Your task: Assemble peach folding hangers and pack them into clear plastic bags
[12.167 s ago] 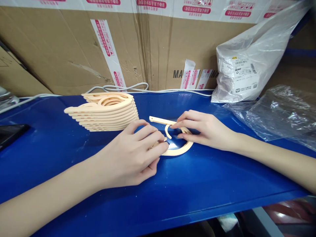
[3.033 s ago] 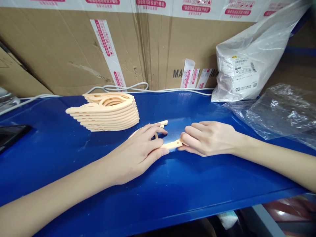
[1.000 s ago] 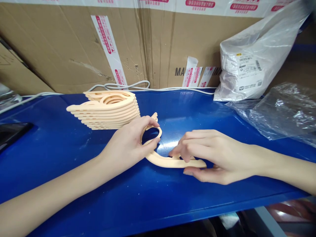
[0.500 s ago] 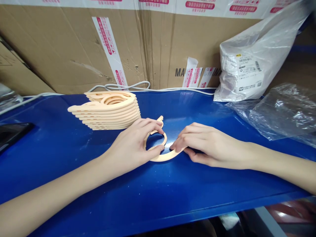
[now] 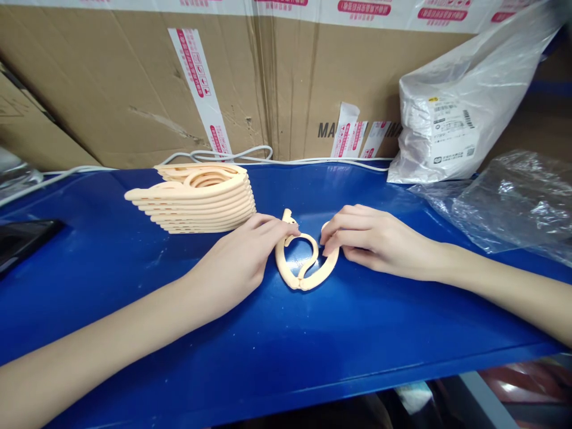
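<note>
At table [image 5: 134, 286] centre, folded hanger [image 5: 319, 275] lies flat. Fingers of left hand [image 5: 243, 262] pinch its 11 o'clock end, right hand [image 5: 375, 241] fingers grip 2 o'clock arm; opposed hold likely keeps it folded. Neat stack [image 5: 196, 199] at 10 o'clock.

The folded peach plastic hanger [image 5: 304, 265] between my left hand [image 5: 241, 262] and right hand [image 5: 375, 241] looks smooth and matt. It lies on the blue bench top [image 5: 313, 345], which is slick and glossy. The stack of peach plastic hangers [image 5: 196, 199] on that top has the same matt finish. Behind the top, the brown cardboard box [image 5: 134, 77] is dull, rough and creased, and its white-and-pink tape strip [image 5: 199, 83] is shinier. At the top's right end, the crinkled clear film bag [image 5: 513, 202] and the cloudy white plastic bag [image 5: 451, 113] both gleam.
</note>
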`<state>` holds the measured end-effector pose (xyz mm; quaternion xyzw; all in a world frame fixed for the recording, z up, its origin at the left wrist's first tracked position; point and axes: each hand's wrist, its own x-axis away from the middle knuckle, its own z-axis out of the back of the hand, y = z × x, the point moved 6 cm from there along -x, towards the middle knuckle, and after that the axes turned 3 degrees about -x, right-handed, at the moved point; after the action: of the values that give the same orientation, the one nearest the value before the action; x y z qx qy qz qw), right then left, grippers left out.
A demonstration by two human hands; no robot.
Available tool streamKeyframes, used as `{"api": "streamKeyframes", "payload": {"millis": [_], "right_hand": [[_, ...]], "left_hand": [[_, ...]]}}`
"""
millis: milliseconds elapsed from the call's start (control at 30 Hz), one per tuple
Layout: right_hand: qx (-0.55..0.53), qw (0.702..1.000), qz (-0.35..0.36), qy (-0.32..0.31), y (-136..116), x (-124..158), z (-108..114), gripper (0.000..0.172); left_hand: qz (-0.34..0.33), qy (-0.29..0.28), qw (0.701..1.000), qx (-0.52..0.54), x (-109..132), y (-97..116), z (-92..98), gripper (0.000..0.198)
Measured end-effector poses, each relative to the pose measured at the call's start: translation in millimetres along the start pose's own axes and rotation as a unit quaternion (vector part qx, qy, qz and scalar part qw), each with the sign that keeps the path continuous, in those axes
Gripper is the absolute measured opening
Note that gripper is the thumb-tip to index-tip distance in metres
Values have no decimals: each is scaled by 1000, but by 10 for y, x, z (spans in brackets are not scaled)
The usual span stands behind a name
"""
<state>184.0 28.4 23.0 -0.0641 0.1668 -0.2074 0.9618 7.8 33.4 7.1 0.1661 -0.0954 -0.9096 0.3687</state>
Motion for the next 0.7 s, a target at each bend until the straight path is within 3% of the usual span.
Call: {"api": "streamKeyframes", "payload": {"millis": [200, 433, 600, 700], "right_hand": [[134, 990, 29, 34, 68, 17, -15, 20], [65, 996, -19, 56, 164, 11, 1, 21], [72, 996, -10, 59, 123, 0, 20, 23], [91, 995, 10, 26, 54, -3, 4, 26]], "left_hand": [[-72, 4, 997, -25, -21, 77, 22, 33], [-65, -6, 998, -16, -32, 70, 23, 29], [-76, 0, 997, -23, -26, 93, 21, 31], [-86, 4, 996, -15, -26, 102, 18, 33]]}}
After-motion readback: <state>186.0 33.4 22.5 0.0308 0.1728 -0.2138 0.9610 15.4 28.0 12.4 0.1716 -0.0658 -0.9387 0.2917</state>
